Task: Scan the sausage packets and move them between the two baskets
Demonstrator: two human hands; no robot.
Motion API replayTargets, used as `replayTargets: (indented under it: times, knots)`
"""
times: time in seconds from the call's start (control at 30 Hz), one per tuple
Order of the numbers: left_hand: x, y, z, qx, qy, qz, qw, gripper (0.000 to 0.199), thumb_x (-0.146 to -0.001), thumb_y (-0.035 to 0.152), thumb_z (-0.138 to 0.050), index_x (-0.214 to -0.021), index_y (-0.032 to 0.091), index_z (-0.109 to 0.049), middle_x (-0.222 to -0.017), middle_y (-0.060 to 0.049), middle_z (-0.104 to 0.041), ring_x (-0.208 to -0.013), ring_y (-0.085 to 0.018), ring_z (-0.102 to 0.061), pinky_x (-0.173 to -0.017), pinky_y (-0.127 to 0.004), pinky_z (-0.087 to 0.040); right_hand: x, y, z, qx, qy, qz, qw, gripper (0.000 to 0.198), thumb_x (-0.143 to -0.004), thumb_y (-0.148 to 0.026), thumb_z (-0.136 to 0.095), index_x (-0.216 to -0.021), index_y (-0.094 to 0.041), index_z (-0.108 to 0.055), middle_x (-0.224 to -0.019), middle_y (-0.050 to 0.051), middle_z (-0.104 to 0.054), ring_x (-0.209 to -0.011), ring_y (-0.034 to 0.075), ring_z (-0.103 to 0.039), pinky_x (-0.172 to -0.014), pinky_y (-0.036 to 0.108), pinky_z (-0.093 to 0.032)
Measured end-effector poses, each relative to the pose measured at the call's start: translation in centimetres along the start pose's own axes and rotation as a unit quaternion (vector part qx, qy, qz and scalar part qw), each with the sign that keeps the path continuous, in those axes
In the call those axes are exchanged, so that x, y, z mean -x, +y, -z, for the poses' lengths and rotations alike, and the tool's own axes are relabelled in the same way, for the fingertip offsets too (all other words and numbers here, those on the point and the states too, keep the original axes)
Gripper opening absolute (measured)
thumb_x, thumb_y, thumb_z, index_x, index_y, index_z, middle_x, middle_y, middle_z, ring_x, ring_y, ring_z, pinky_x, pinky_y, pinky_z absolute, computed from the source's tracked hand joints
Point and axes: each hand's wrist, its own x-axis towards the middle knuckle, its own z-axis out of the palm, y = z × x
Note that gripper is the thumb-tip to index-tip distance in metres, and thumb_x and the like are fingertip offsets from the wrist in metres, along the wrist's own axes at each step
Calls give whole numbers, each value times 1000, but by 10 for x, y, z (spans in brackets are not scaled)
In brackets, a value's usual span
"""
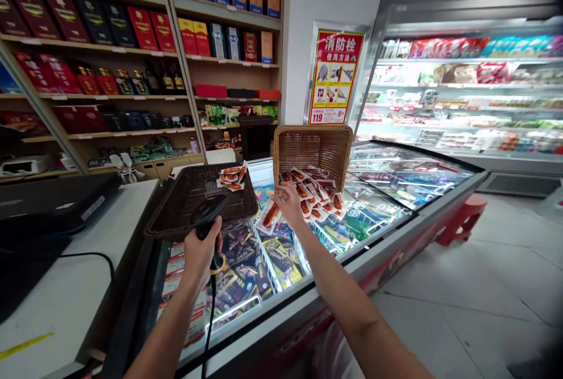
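My left hand [199, 253] is wrapped around the handle of a black barcode scanner [208, 210], whose cord hangs down toward me. The scanner's head is over the near edge of a dark brown wicker basket [165, 206]. A few sausage packs [233, 177] lie in that basket's far right corner. My right hand [288, 203] pinches one vacuum-packed sausage [269, 215] at the left of a lighter brown basket [313, 132]. This basket is tipped toward me, and a pile of sausage packs [319, 191] spreads from it onto the freezer's glass top.
Under the baskets is a glass-topped chest freezer [378, 238] with bagged goods inside. A white counter [94, 261] with dark equipment stands at left. Shelves of boxes [132, 44] line the back. A red stool [461, 217] is at right.
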Motion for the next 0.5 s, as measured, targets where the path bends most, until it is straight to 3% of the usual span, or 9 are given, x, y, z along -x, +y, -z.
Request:
replayTargets:
  times: [0.07, 0.17, 0.27, 0.4, 0.5]
  knots:
    - [2, 1, -3, -11, -8, 1, 1000, 51, -64, 57, -87, -62, 18, -55, -53, 4, -52, -42, -9, -45, -40, -23, -35, -5, 1, 7, 80, -19, -21, 996, 21, -77, -41, -80, -81, -22, -71, -129, 12, -58, -104, 24, -67, -100, 43, -55]
    - [3, 0, -5, -32, -26, -3, 999, 48, -67, 56, -86, -63, 18, -56, -54, 3, -52, -42, -9, -45, -41, -23, -35, -10, -3, 20, 173, -68, -20, 982, 14, -87, -36, -70, -79, -24, -68, -110, 8, -67, -105, 24, -67, -102, 42, -52]
    - [3, -2, -6, -48, -43, -10, 998, 47, -68, 54, -85, -61, 19, -56, -52, 3, -52, -42, -10, -45, -42, -23, -35, -12, -8, 32, 211, -22, -40, 976, 14, -95, -38, -58, -88, -26, -62, -91, 4, -69, -92, 23, -66, -93, 40, -53]
    - [4, -5, -6, -66, -63, -10, 996, 48, -67, 55, -85, -58, 19, -55, -50, 2, -52, -42, -10, -45, -42, -23, -35, -11, -8, 36, 134, 100, -112, 980, 23, -97, -47, -51, -90, -26, -53, -87, 4, -65, -87, 23, -64, -84, 37, -54]
    - [6, -8, -7, -83, -74, -6, 994, 51, -66, 60, -84, -55, 20, -54, -47, 1, -52, -41, -11, -45, -42, -24, -34, -8, -4, 26, 28, 98, -156, 982, 26, -99, -54, -46, -95, -28, -49, -89, 3, -60, -90, 22, -64, -78, 36, -57]
